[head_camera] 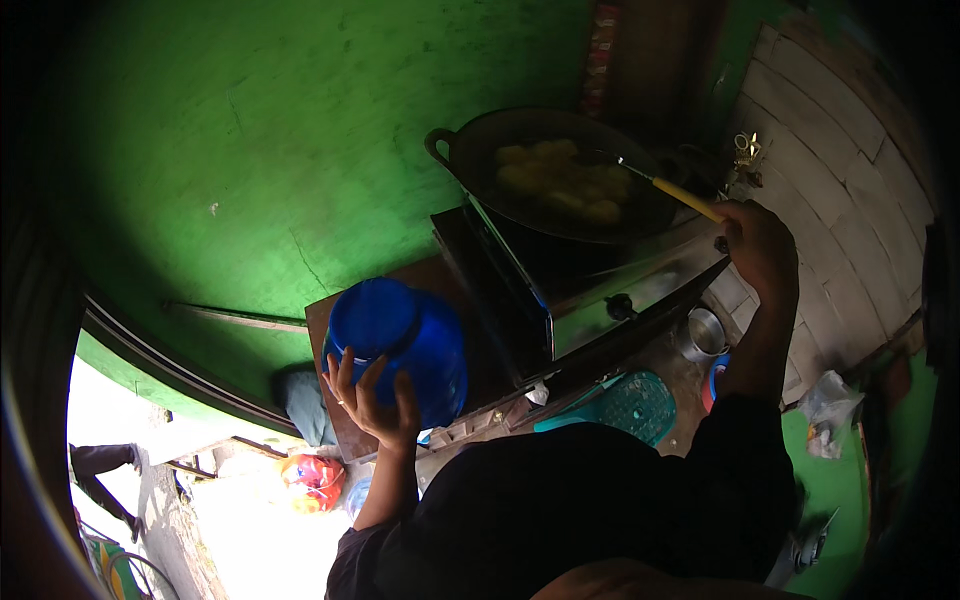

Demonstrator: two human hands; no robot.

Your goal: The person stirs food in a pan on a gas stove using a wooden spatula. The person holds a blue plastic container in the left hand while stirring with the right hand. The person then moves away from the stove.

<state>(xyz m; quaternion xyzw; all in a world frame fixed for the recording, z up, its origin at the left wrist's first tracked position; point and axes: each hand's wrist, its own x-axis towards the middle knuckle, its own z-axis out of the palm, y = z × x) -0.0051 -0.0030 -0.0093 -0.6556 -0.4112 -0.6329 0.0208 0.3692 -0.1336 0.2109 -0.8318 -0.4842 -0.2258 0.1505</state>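
My right hand [761, 244] grips the yellow handle of a cooking utensil [686, 199]. Its metal shaft reaches into a large dark wok [480, 184], where its head is hidden. Pale yellow pieces of food [566, 180] lie bunched in the wok, apparently in oil. The wok sits over a metal gas stove [592, 307] with a black knob. To the left, a blue plastic container [439, 352] is at the brown tabletop [334, 420], with a round blue face turned upward. My left hand [379, 401], wearing a ring, holds its near side with spread fingers.
Below the stove are a turquoise plastic stool [637, 409] and a metal pot [703, 334]. A red plastic bag [313, 480] lies in bright light at lower left. A person's legs [105, 480] show outside. The green wall [247, 165] curves behind the table.
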